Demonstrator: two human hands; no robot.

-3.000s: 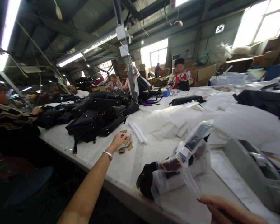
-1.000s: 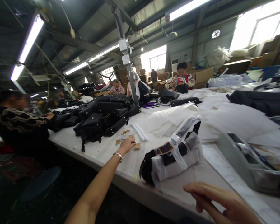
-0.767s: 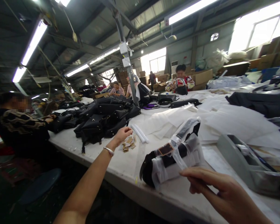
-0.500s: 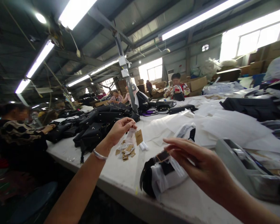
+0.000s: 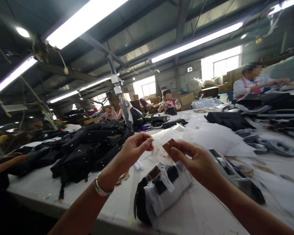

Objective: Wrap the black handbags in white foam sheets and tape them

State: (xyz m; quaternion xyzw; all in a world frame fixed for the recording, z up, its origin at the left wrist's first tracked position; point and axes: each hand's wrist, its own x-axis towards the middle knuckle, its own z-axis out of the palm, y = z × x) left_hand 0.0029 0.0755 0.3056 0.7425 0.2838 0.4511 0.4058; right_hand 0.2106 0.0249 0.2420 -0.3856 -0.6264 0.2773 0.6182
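Observation:
My right hand [image 5: 193,160] pinches a brown cardboard hang tag [image 5: 169,148] between thumb and fingers. Facing it, my left hand [image 5: 137,147] is closed at the fingertips on what looks like the tag's thin string, mostly hidden by the fingers. A small clear packet [image 5: 160,154] with faint print shows between the two hands. Just below them, a black handbag [image 5: 143,213] lies on the white table, partly wrapped in white sheeting, with a buckle-like strap piece [image 5: 154,172] on top. Beneath my left wrist, a few loose brown tags [image 5: 122,179] are partly covered.
Black bags [image 5: 80,153] are heaped on the left. A grey tape dispenser [image 5: 231,173] stands behind my right forearm. White sheets [image 5: 210,135] spread across the table beyond, near a dark folded bag [image 5: 227,120] and grey coiled straps [image 5: 280,147]. Co-workers sit across the table; a post [image 5: 126,111] rises behind the heap.
My right hand, earlier apart with loose fingers over the handbag, now grips the tag that hung from my left hand. The hands are closer together. The view has swung right, showing another co-worker.

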